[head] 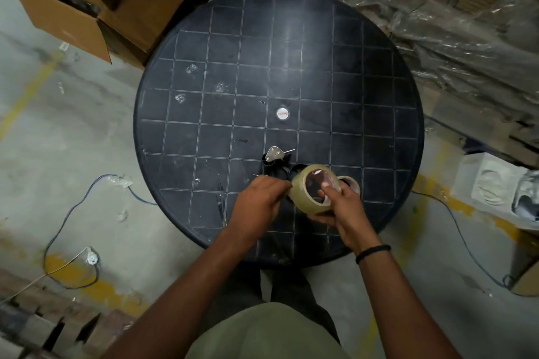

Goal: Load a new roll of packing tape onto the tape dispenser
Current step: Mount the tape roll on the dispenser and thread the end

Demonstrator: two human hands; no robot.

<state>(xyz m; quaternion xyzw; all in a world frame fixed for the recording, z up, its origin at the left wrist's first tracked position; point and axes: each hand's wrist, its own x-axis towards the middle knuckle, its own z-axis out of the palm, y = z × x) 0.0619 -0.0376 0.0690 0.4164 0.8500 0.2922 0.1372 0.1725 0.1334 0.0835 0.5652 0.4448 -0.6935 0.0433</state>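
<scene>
The right hand [342, 210] holds the roll of packing tape [313, 188] above the near part of the round black desk [291, 67]. The grip is closed round the roll: the thumb lies across the open core and the fingers curl beneath the outer winding. The roll is tilted, its core facing up toward the camera.

The left hand [259, 201] is at the roll's left edge, fingers curled and pressed together at the outer winding. Whether they pinch the free tape end cannot be told.

The tape dispenser [275, 162] stands on the desk just beyond both hands, black, with a bright metal plate at its far end. Its near part is hidden by the roll and the hands. A second, smaller roll or core [351, 183] shows just right of the held roll, partly hidden by the right hand.

The hands work close to the desk's near edge. The far and left parts of the gridded top carry only a small round white cap [282, 113] near the middle and a few scraps of clear film [191, 68].

Open cardboard boxes [96, 3] stand against the desk's far left edge. Plastic-wrapped stacks [437, 23] crowd its far and right edges. Concrete floor [58, 154] lies left of the desk, crossed by a loose cable [73, 207]. Another cable [455, 227] runs on the floor at the right.
</scene>
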